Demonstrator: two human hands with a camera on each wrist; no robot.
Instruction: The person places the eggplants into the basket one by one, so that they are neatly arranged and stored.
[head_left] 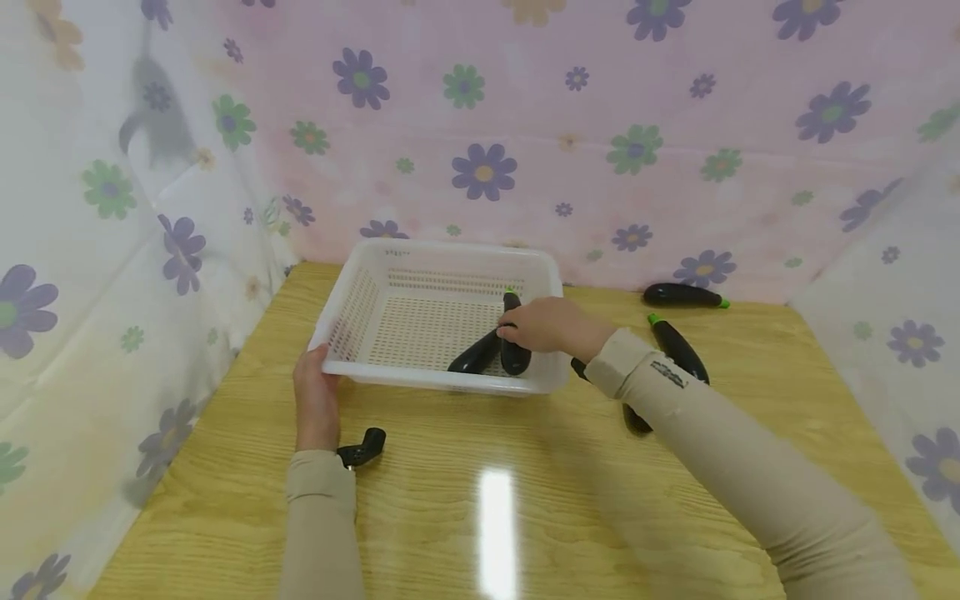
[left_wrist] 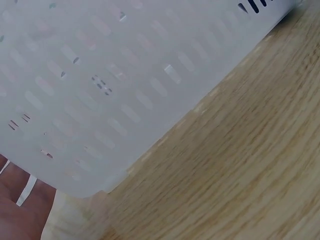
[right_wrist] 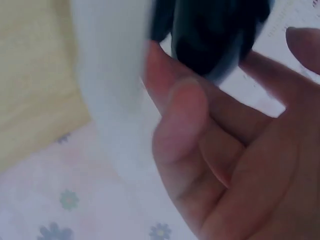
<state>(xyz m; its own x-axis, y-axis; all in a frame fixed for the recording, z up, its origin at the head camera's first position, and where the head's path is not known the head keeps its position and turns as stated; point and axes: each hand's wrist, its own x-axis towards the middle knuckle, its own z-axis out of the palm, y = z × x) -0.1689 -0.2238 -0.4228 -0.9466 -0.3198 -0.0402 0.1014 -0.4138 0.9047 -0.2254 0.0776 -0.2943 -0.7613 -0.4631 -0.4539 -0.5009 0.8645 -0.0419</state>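
A white plastic basket (head_left: 450, 381) with slotted walls stands on the table. My left hand (head_left: 317, 400) grips its near left corner, the thumb over the rim. In the left wrist view, the basket's slotted wall (left_wrist: 125, 85) fills the upper left, with fingers (left_wrist: 20, 200) beside its corner. My right hand (head_left: 551, 325) reaches over the basket's right side and holds a dark eggplant (head_left: 515, 357) with a green stem tip. Another eggplant (head_left: 474, 357) lies at a slant beside it on the basket floor. In the right wrist view, curled fingers (right_wrist: 182, 120) are close to the dark eggplant (right_wrist: 215, 35).
Right of the basket, one eggplant (head_left: 681, 294) lies near the back edge and another eggplant (head_left: 681, 350) in front of it. More dark eggplant parts (head_left: 636, 419) show from under my right sleeve. Flowered cloth (head_left: 525, 167) hangs behind the wooden table (head_left: 420, 500) and at both sides.
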